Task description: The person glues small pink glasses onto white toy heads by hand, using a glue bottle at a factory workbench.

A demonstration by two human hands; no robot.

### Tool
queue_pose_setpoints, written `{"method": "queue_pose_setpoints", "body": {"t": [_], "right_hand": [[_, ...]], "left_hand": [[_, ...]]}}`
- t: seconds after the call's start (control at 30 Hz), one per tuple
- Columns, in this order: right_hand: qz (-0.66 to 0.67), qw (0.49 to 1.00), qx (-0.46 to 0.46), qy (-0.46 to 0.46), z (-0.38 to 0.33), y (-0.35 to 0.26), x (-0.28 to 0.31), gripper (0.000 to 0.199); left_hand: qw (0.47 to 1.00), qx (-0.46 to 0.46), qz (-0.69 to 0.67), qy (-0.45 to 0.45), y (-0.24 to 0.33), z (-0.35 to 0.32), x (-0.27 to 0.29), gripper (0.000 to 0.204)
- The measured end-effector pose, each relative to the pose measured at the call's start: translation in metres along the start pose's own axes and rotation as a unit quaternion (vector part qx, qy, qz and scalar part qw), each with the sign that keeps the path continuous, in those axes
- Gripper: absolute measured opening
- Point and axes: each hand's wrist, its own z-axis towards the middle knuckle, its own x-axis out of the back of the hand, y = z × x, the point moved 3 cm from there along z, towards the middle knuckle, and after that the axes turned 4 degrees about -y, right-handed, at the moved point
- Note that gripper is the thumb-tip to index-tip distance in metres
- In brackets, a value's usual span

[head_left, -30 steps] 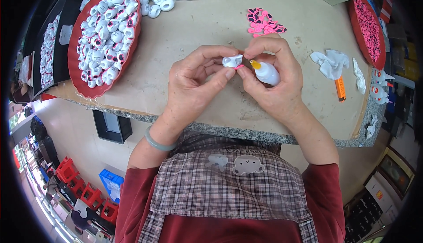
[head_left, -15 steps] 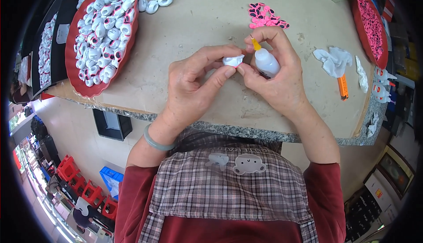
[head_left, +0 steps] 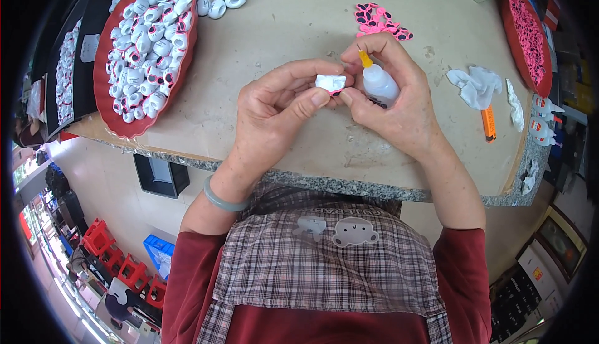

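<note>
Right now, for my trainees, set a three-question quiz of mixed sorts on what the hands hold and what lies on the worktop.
1. True or false: the left hand pinches a small white piece.
2. The right hand holds: A) orange cutter B) glue bottle C) rag
3. What fills the red tray at the left?

Key: 1 true; 2 B; 3 small white pieces with pink and black marks.

Both forearms reach up over the table (head_left: pixel 262 38) edge. Left hand (head_left: pixel 274 110) pinches with thumb and forefinger; right hand (head_left: pixel 393 104) curls closed, its fingertips touching the left's.
</note>
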Motion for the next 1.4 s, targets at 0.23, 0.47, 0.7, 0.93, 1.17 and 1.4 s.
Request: {"method": "queue_pose_setpoints", "body": {"t": [0.23,0.47,0.7,0.93,1.17,1.4], "right_hand": [[-0.008,1.000,-0.017,-0.003,-0.001,0.001,-0.002,0.032],[-0.002,1.000,-0.017,0.005,-0.001,0.007,-0.002,0.032],[-0.004,1.000,0.005,0.003,0.003,0.011,-0.002,0.031],[0.028,1.000,-0.013,0.000,0.004,0.008,-0.003,0.033],[0.173,0.984,-0.040,-0.017,-0.004,-0.009,0.004,0.039],[0.273,0.959,-0.073,0.002,-0.005,-0.005,0.011,0.037]], "left_hand": [[0.998,-0.003,0.056,0.003,0.001,-0.002,-0.001,0.025],[0.998,-0.001,0.062,0.005,-0.002,-0.001,0.000,0.025],[0.999,0.004,0.051,0.007,-0.002,0.002,0.003,0.024],[1.000,0.000,0.022,0.009,-0.002,0.004,0.006,0.025],[0.987,0.027,-0.157,-0.016,0.001,0.002,0.013,0.027],[0.930,0.072,-0.359,-0.033,0.000,0.001,0.010,0.026]]}}
